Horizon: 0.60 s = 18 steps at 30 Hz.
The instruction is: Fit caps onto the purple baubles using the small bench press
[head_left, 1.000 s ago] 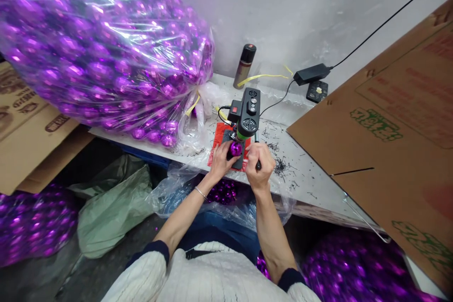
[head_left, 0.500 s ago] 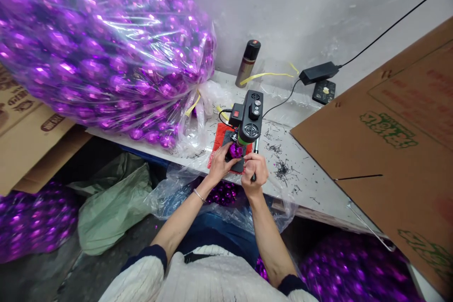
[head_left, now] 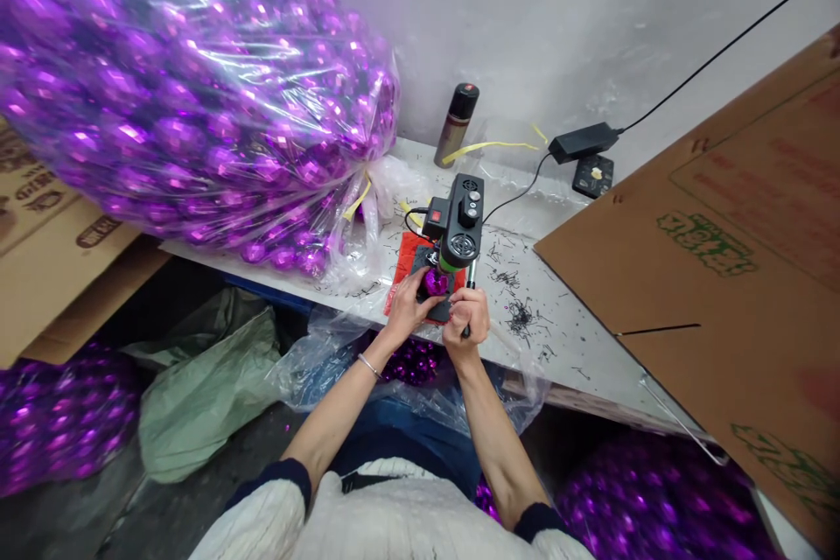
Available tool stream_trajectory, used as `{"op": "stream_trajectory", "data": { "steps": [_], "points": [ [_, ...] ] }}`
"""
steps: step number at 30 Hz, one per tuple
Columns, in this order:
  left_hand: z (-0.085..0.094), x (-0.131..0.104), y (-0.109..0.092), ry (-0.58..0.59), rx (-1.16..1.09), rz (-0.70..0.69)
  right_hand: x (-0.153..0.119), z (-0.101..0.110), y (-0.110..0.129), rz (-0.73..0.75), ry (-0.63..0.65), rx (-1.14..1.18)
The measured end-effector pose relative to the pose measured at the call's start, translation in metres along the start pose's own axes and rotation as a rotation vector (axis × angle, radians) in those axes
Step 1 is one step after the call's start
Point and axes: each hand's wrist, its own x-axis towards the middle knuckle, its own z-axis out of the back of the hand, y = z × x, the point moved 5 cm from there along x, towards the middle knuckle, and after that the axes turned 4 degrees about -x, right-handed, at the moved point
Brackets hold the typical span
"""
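A shiny purple ball (head_left: 437,282) sits under the head of a small black bench press (head_left: 463,217) with a green ring. My left hand (head_left: 408,310) is closed around the ball's near left side, thumb and fingers on either side of it. With fingers wrapped round, my right hand (head_left: 467,318) grips the press's lever (head_left: 471,275); the black end of its handle pokes out below the fist. Under the press, a dark base plate lies on a red sheet (head_left: 402,269). Fingers partly hide the base.
A big clear bag of purple balls (head_left: 216,122) fills the left of the table (head_left: 551,315). Behind the press stand a spray can (head_left: 457,126) and a power adapter (head_left: 585,142). Black scraps (head_left: 521,315) litter the right side, beside a large cardboard box (head_left: 709,280). More balls (head_left: 413,360) lie below the edge.
The camera view has shifted slightly. Both hands keep their places, the left at the ball and the right on the lever.
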Motion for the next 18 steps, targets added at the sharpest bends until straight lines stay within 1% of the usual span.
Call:
{"op": "stream_trajectory", "data": {
  "steps": [2,5,7,8,10,13,15,16,18],
  "points": [
    [0.000,0.000,0.000,-0.002,-0.002,-0.003,-0.003,-0.001,-0.001,-0.002,-0.013,-0.005],
    [0.001,0.001,0.001,-0.007,-0.003,-0.009,-0.006,-0.004,0.000,0.048,-0.017,-0.034],
    [0.000,0.002,0.002,-0.007,0.000,-0.008,-0.003,-0.003,0.002,0.063,-0.024,-0.042],
    [-0.001,0.003,0.003,-0.008,-0.001,-0.005,0.001,-0.002,0.003,0.045,-0.028,-0.034],
    [-0.002,0.004,0.003,-0.020,-0.008,-0.002,0.016,0.002,0.005,-0.045,-0.029,0.001],
    [0.003,0.001,-0.003,-0.078,0.003,-0.030,0.044,0.009,0.012,-0.187,-0.002,0.028],
    [0.009,-0.012,-0.011,-0.092,0.050,-0.115,0.058,0.011,0.016,-0.245,0.040,0.039],
    [0.011,-0.023,-0.015,-0.071,0.086,-0.174,0.061,0.012,0.019,-0.245,0.046,0.042],
    [0.012,-0.054,-0.019,0.029,0.173,-0.281,0.060,0.013,0.021,-0.212,0.055,0.042]
  ]
}}
